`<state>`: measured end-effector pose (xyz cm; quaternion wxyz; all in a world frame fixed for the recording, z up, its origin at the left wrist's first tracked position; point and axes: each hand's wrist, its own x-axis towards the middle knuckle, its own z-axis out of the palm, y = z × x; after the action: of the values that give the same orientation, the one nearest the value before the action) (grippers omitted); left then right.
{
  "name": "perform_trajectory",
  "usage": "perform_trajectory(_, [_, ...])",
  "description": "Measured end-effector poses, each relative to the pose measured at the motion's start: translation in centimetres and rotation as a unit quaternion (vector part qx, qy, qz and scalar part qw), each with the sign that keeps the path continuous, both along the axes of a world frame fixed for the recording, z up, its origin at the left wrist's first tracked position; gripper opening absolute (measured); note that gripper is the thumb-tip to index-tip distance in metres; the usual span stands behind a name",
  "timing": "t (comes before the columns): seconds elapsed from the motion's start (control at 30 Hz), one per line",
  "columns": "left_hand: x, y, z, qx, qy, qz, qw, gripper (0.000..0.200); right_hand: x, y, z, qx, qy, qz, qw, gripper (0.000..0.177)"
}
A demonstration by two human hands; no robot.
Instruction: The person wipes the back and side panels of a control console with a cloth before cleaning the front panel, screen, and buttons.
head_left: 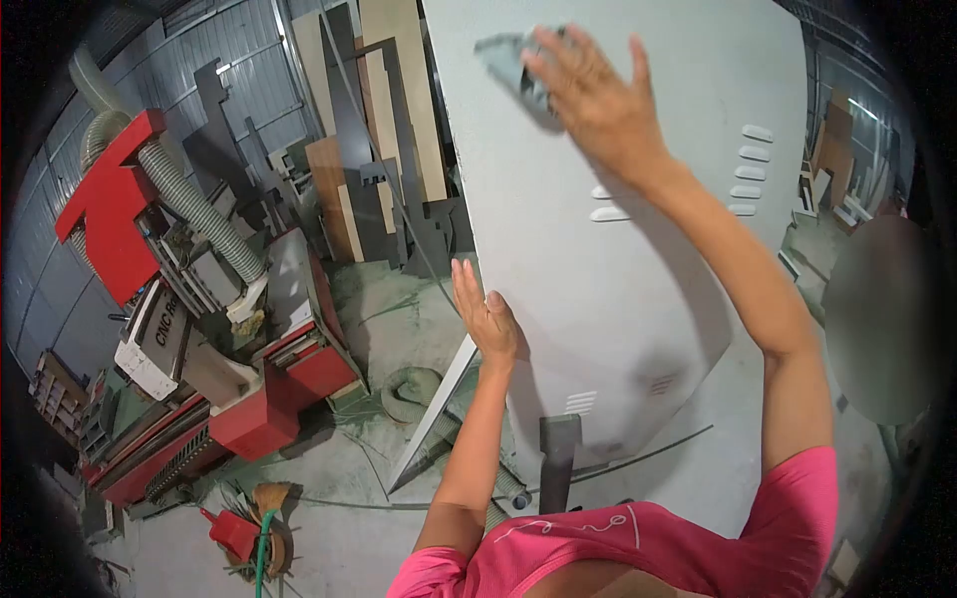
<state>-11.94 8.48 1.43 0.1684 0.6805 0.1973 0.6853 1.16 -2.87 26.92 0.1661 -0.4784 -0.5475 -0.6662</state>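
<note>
A large white panel (598, 289) with rows of louvred slots stands upright in front of me. High on its face, my right hand (598, 100) presses a crumpled grey-blue cloth (508, 62) against the surface, thumb apart from the fingers. My left hand (485, 311) is at the panel's left edge, its fingers stretched upward and nothing in it. Part of the cloth is hidden under my right hand.
A red CNC machine (254, 414) with a ribbed grey hose (199, 214) stands at left. Boards (399, 110) lean against the back wall. On the floor lie a red dustpan (234, 533) and a coiled hose (409, 394). A dark post (560, 463) stands near my chest.
</note>
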Motion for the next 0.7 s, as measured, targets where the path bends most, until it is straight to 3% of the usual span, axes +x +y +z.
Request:
perform_trajectory(0.07, [0.1,0.1,0.0,-0.005,0.003,0.007,1.0,0.063,0.2,0.1,0.6,0.061,0.028,-0.002,0.998,0.061])
perform_trajectory(0.17, [0.1,0.3,-0.3,-0.002,-0.009,0.016,1.0,0.062,-0.6,0.0,-3.7,0.017,0.045,-0.013,0.999,0.06])
perform_trajectory(0.3, [-0.1,0.3,-0.4,-0.01,-0.01,0.015,1.0,0.06,0.2,-2.5,-14.7,-0.203,0.017,0.01,0.979,0.06])
perform_trajectory(0.4, [0.1,0.0,-0.3,-0.012,-0.008,-0.004,1.0,0.061,2.3,-4.3,-19.4,-0.26,-0.008,0.013,0.965,0.059])
perform_trajectory(0.5, [0.2,0.0,-0.4,0.0,-0.006,-0.002,1.0,0.061,5.0,-6.9,-20.1,-0.246,-0.026,-0.011,0.969,0.06])
perform_trajectory(0.6, [0.2,-0.2,-0.2,0.014,-0.002,0.023,1.0,0.059,8.7,-8.6,-18.7,-0.089,0.062,-0.047,0.993,0.055])
perform_trajectory(0.63, [0.2,-0.4,-0.1,0.016,0.0,0.011,1.0,0.059,9.3,-9.3,-17.9,-0.087,0.066,-0.058,0.992,0.055])
perform_trajectory(0.7, [0.3,-1.0,0.4,0.035,0.013,0.112,0.993,0.054,10.1,-10.1,-16.6,0.076,0.24,-0.154,0.956,0.049])
